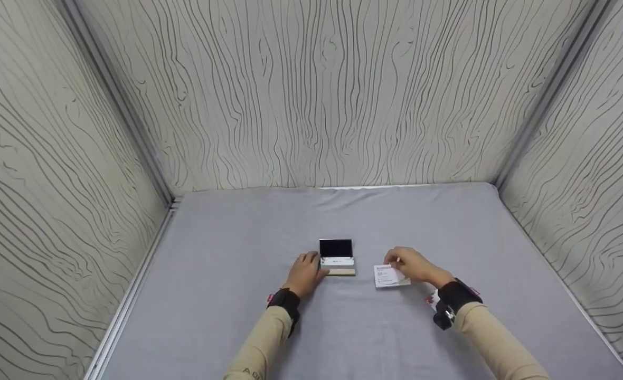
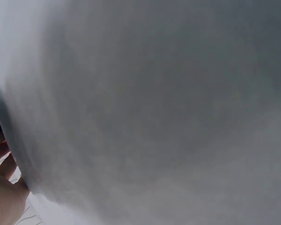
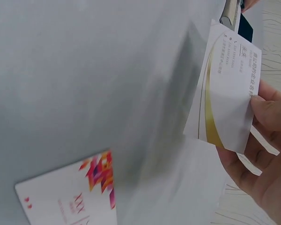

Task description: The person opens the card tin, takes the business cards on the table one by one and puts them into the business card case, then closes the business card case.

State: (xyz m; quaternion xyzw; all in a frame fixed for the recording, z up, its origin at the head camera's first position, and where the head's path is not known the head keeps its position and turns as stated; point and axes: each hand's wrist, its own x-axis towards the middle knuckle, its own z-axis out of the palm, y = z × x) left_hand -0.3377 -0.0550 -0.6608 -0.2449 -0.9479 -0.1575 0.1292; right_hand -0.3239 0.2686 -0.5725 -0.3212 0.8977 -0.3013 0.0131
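An opened business card case (image 1: 336,248) lies near the middle of the table, its dark lid raised at the back and a white printed card (image 1: 337,260) inside. My left hand (image 1: 303,274) grips the case's left side, thumb at the front edge and fingers along the side. To the right, my right hand (image 1: 416,265) pinches a white business card (image 3: 232,86) with a gold curve and printed text; another card edge shows behind it. The left wrist view catches only part of the left hand (image 2: 7,197), with the case out of sight there.
A second business card (image 3: 70,197) with a red and orange pattern lies on the table, partly hidden under the right wrist in the head view. Grey cloth (image 1: 227,237) covers the table. Wood-patterned panels (image 1: 311,105) enclose it at the back and sides.
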